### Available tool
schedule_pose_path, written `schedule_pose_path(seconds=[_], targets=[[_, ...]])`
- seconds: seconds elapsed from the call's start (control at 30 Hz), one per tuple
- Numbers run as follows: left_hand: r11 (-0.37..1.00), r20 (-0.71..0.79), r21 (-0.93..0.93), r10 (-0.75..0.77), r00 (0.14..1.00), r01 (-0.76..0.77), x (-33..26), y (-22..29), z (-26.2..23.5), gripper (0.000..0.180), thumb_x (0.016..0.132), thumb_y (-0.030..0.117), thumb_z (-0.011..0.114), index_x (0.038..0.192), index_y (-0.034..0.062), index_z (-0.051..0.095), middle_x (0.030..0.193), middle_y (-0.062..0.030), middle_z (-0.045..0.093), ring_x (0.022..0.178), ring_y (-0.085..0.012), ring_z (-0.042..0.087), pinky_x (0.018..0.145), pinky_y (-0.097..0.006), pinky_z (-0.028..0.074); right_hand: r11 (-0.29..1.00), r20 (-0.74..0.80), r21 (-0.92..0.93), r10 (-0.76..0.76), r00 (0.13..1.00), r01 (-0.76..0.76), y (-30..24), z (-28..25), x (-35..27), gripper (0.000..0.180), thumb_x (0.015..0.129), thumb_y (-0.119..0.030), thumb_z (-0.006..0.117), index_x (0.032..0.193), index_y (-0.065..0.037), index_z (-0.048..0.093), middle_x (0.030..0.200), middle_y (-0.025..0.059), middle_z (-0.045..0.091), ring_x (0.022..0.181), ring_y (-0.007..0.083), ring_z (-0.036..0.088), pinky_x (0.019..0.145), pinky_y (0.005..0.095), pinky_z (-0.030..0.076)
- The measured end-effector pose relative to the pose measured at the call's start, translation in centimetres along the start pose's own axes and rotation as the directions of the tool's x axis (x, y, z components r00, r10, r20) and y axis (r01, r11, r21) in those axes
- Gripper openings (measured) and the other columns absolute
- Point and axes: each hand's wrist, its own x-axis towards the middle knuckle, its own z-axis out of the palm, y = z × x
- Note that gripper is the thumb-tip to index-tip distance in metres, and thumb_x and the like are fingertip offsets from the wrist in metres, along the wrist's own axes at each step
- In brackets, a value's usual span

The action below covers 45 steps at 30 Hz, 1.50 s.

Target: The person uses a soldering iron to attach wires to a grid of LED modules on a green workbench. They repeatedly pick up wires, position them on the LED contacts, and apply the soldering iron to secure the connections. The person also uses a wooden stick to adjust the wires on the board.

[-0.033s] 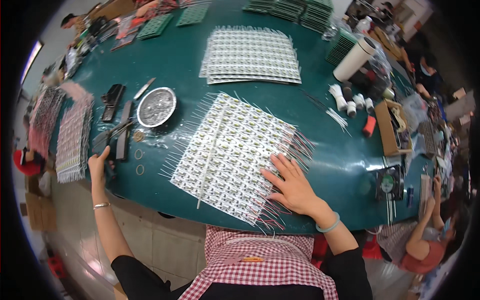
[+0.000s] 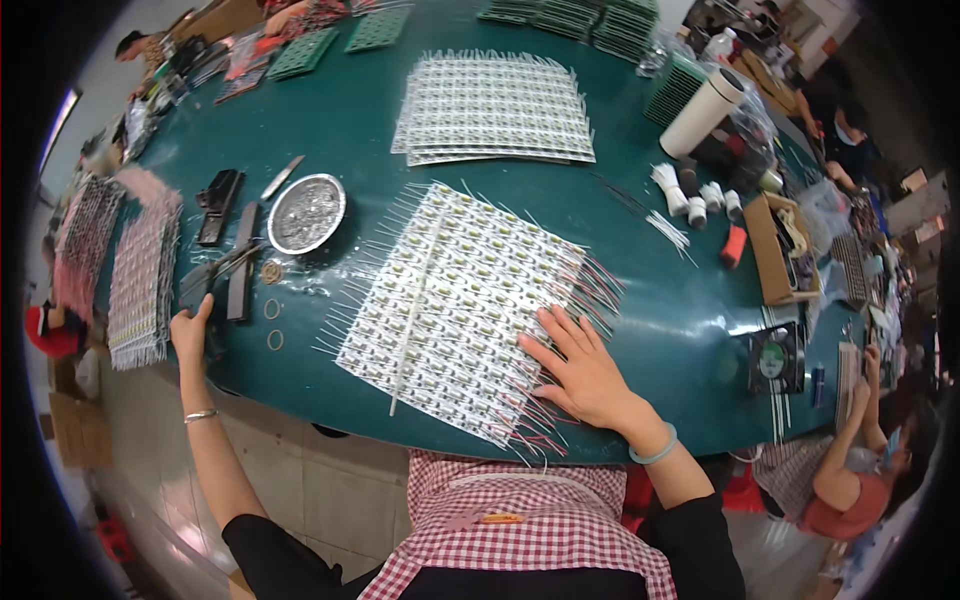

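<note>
A white panel of small circuit boards (image 2: 460, 300), set with rows of greenish-yellow parts, lies tilted on the green table. Wires stick out along its edges, white on the left and red and dark on the right. My right hand (image 2: 585, 375) rests flat on the panel's right side, fingers spread, holding nothing. A thin white strip (image 2: 415, 305) lies across the panel's left part. At the table's left edge, my left hand (image 2: 190, 335) is curled with its thumb up, beside a dark long-jawed tool (image 2: 215, 270). What its fingers close on is hidden.
A metal bowl (image 2: 307, 214) of small shiny bits stands left of the panel, near a dark bar (image 2: 241, 265) and rubber bands (image 2: 272, 308). Stacked white panels (image 2: 495, 105) lie behind. A cream flask (image 2: 702, 113) and an open cardboard box (image 2: 775, 255) stand right; co-workers sit around.
The whole scene has shifted slightly to the left in the picture. My right hand stays flat on the panel, and my left hand stays by the table's edge.
</note>
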Motion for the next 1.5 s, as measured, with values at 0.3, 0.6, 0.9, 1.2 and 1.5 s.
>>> schedule_pose_path(seconds=[0.3,0.6,0.9,1.2,1.5], targets=[[0.677,-0.039,-0.121,0.727,0.685,-0.726,-23.6,9.4,4.8,0.025,0.092,0.014,0.066,0.111,-0.0012,0.065,0.099,-0.0161,0.07,0.082,-0.0275,0.068,0.069,-0.037,0.053,0.996,-0.244,0.086,0.011,0.97,0.01,-0.9,-0.3,-3.3,0.057,0.088,-0.023,0.07,0.141,-0.01,0.052,0.154,0.0168,0.038,0.144,0.0391,0.031,0.115,0.0551,0.028],[0.636,0.124,0.002,0.765,0.632,-0.771,-29.0,10.5,9.9,0.033,0.091,0.008,0.061,0.123,0.0014,0.056,0.104,-0.0196,0.066,0.094,-0.038,0.064,0.079,-0.044,0.051,0.996,-0.08,-0.094,0.005,0.997,-0.013,-4.5,3.4,-3.1,0.069,0.092,-0.045,0.062,0.152,-0.019,0.039,0.16,0.014,0.028,0.148,0.0371,0.022,0.118,0.0578,0.02],[0.806,0.093,-0.352,0.536,0.839,-0.476,-29.9,7.9,7.5,0.016,0.098,0.006,0.051,0.112,0.0004,0.057,0.089,-0.0205,0.066,0.082,-0.0381,0.065,0.073,-0.043,0.049,0.994,-0.185,-0.105,-0.007,0.983,-0.012,-4.0,4.4,-3.4,0.06,0.095,-0.043,0.057,0.148,-0.018,0.044,0.158,0.0111,0.033,0.147,0.0348,0.026,0.118,0.0555,0.02],[0.848,0.289,-0.529,0.218,0.932,-0.034,-40.7,-4.5,1.2,0.014,0.099,0.012,0.059,0.091,0.0008,0.057,0.063,0.0042,0.044,0.059,-0.0041,0.036,0.051,-0.023,0.029,0.998,-0.366,-0.024,-0.061,0.929,0.057,-6.8,2.1,-2.8,0.047,0.087,-0.018,0.07,0.131,-0.007,0.059,0.14,0.0185,0.05,0.134,0.0382,0.042,0.111,0.0553,0.031],[0.88,0.239,-0.474,0.148,0.96,-0.017,-43.4,-5.8,0.1,0.019,0.097,0.014,0.062,0.084,0.0,0.061,0.062,0.0037,0.046,0.057,-0.0047,0.038,0.05,-0.025,0.029,0.961,-0.423,0.114,-0.184,0.887,0.254,-11.9,6.2,3.9,0.011,0.077,-0.004,0.07,0.085,-0.003,0.063,0.093,0.01,0.053,0.093,0.0288,0.054,0.077,0.0388,0.048]])
